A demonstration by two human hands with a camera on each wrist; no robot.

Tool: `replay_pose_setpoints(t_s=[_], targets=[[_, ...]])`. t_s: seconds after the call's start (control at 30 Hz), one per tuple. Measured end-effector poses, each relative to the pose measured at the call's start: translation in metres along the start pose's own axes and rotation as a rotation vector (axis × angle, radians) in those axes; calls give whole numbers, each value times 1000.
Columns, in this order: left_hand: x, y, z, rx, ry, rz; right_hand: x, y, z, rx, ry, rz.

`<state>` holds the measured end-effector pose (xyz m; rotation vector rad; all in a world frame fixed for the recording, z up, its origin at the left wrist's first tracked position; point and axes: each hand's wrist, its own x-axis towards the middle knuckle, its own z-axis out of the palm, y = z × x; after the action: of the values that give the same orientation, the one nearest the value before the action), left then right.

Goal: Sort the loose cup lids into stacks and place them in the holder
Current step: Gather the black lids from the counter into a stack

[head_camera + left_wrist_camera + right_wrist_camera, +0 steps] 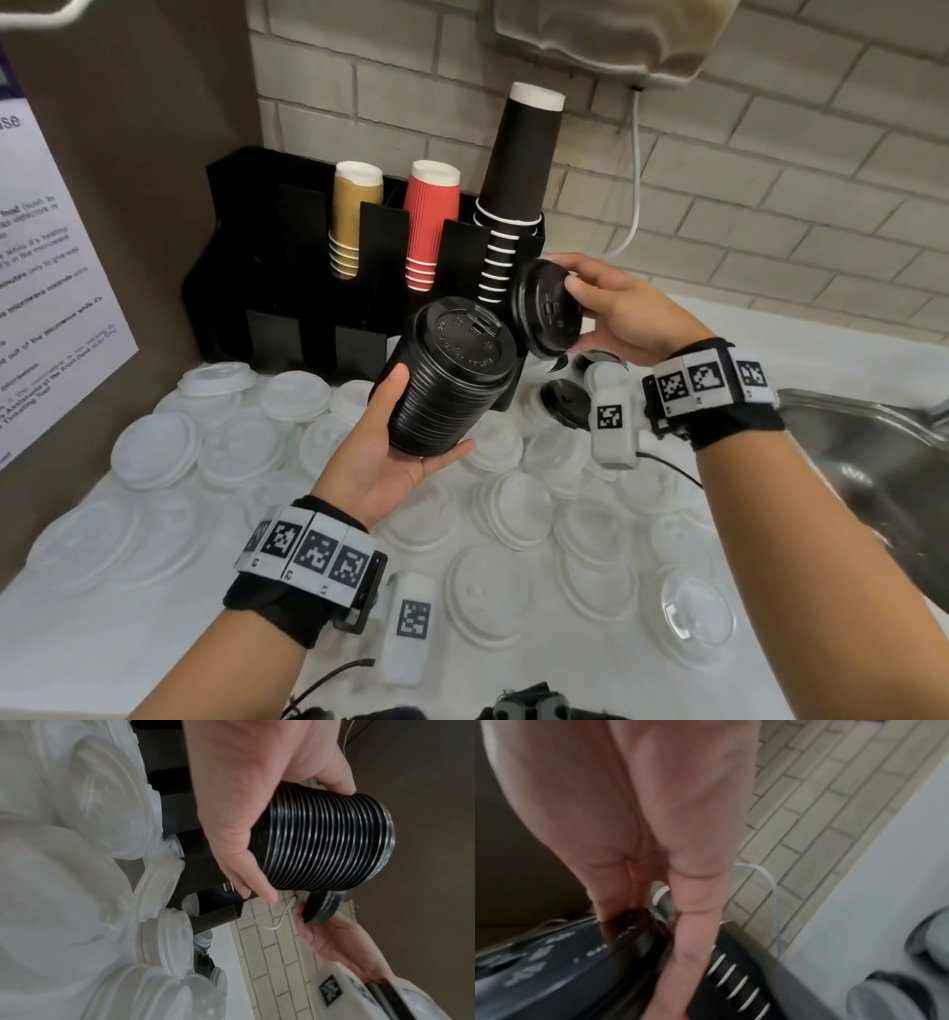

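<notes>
My left hand (395,437) grips a tall stack of black lids (452,375), tilted, above the counter; the left wrist view shows the same stack of black lids (326,841) ribbed in my palm. My right hand (611,308) pinches a short stack of black lids (547,313) just right of the tall stack, its top facing me; in the right wrist view these black lids (564,959) sit blurred under my fingers (695,923). The black holder (287,267) stands behind, with tan, red and black cup stacks in its slots. Several loose white lids (241,452) cover the counter.
A few loose black lids (565,401) lie on the counter under my right wrist. A steel sink (873,462) is at the right. A brown panel with a notice (51,288) bounds the left. A white cable (637,169) hangs on the brick wall.
</notes>
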<state>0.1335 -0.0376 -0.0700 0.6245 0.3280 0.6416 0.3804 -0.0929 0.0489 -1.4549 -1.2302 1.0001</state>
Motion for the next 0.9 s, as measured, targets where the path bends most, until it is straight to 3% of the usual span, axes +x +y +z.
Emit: replay_pose_setpoints(t_s=[0.1, 0.3, 0.43, 0.57, 0.9], targets=[[1, -2, 3, 14, -4, -20, -8, -9, 25, -39, -117, -71], [1, -3, 7, 75, -11, -25, -15, -17, 58, -380, 0, -179], [1, -3, 8, 83, -6, -15, -23, -19, 69, -529, 3, -311], [0, -3, 7, 72, 9, -14, -31, -26, 70, -558, -100, -311], [1, -3, 8, 70, 35, -43, -33, -38, 70, -775, -137, -326]])
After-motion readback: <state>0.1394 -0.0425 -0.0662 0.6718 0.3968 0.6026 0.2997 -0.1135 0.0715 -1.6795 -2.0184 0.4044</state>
